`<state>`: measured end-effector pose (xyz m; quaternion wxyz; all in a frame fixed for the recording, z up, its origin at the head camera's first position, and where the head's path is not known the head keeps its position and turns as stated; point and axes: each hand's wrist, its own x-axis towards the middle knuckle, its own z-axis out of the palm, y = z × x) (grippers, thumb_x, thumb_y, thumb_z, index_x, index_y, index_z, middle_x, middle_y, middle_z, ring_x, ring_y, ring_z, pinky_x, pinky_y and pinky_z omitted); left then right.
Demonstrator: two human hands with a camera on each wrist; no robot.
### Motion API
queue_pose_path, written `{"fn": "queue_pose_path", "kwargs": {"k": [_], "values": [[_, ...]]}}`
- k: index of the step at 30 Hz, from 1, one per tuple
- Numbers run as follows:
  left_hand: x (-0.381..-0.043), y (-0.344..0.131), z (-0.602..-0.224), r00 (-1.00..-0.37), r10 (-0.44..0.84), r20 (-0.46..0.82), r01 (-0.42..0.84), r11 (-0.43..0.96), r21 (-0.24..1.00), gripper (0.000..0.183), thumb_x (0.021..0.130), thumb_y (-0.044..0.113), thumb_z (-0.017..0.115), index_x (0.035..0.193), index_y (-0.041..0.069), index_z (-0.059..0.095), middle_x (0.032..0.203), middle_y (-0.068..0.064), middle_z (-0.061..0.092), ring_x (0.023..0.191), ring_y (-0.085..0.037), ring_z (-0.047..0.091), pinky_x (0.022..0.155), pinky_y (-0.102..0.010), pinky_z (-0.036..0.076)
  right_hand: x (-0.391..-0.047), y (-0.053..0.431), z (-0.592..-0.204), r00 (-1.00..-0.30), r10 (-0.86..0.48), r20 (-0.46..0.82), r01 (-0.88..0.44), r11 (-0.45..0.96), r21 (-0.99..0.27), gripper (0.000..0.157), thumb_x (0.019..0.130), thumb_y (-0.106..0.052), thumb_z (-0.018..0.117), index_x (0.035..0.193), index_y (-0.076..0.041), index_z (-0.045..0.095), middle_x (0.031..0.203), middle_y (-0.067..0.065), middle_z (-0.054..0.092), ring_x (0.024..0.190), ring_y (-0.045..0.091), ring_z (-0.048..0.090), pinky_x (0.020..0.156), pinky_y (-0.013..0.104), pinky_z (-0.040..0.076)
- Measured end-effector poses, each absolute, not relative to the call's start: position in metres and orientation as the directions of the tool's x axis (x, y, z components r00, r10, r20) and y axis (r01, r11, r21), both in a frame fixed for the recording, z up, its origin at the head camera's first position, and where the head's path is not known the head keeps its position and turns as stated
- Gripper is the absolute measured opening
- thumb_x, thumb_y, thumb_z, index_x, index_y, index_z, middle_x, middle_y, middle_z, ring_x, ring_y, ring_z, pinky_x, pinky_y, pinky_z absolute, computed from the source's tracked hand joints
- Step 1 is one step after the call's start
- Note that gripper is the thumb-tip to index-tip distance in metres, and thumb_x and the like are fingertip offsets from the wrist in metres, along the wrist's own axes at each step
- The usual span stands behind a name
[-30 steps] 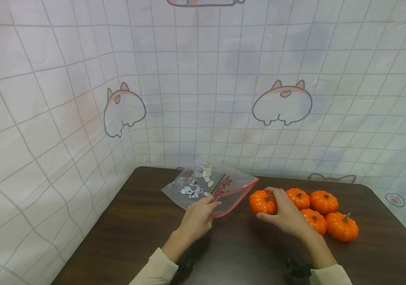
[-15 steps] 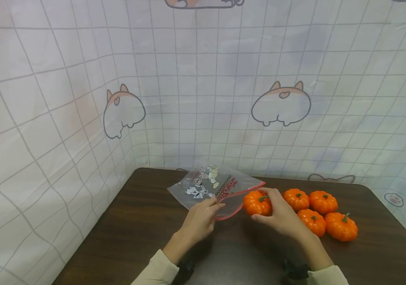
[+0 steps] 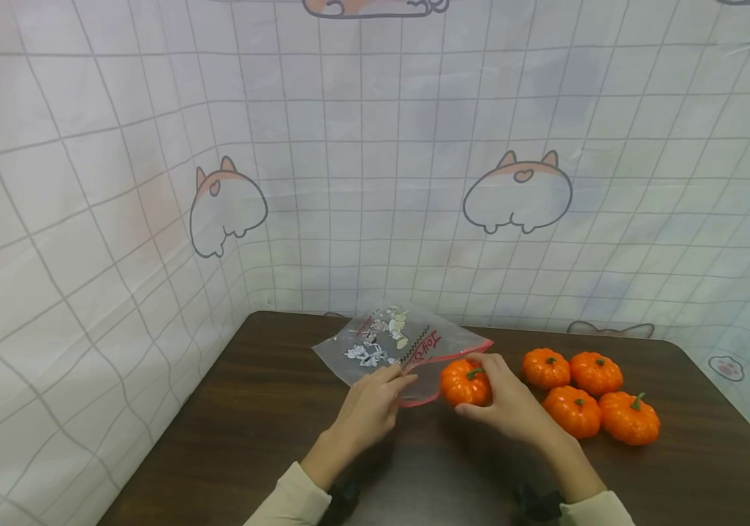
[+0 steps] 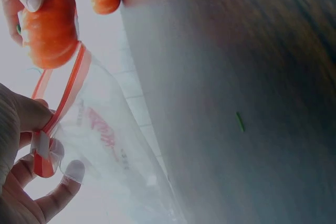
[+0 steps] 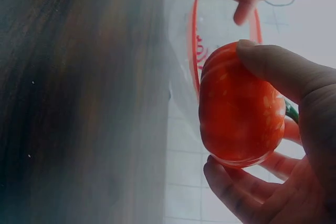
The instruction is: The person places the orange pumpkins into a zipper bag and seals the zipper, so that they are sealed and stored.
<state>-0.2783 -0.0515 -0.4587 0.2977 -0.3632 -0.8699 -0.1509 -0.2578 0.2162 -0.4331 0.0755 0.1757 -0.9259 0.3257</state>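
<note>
One pumpkin gripped, open-mouthed bag pinched

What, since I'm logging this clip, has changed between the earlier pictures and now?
The right hand moved its pumpkin leftward to the mouth of the clear bag; the left hand shifted the bag slightly right. Nothing was newly grasped or released. The four other pumpkins stayed on the table.

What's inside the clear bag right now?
No object shows in the clear bag, just printed figures and lettering. The pumpkin in the right hand, at the bag's mouth, and the left hand partly cover it; what's behind them is hidden.
</note>
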Motion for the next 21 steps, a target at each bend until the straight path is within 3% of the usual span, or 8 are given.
{"fn": "queue_pose_path", "kwargs": {"k": [10,21], "values": [[-0.278,-0.051,-0.459,-0.531,0.530,0.662,0.727,0.686,0.034,0.040,0.082,0.000,0.075,0.120,0.012,0.075,0.110,0.000,0.070,0.098,-0.017,0.069,0.086,-0.032,0.058,-0.259,0.207,-0.442,-0.920,-0.304,0.248,-0.392,0.735,-0.553,0.079,0.080,-0.039,0.086,0.143,-0.011,0.048,0.140,0.012,0.053,0.111,0.029,0.063,0.096,0.055,0.053],[-0.275,-0.048,-0.459,-0.573,0.536,0.620,0.711,0.701,0.051,0.043,0.083,0.003,0.077,0.124,0.013,0.074,0.111,0.001,0.070,0.093,-0.016,0.067,0.083,-0.031,0.058,-0.258,0.197,-0.448,-0.926,-0.304,0.223,-0.377,0.735,-0.564,0.076,0.078,-0.039,0.088,0.139,-0.012,0.051,0.131,0.008,0.061,0.106,0.021,0.064,0.094,0.048,0.054]]}}
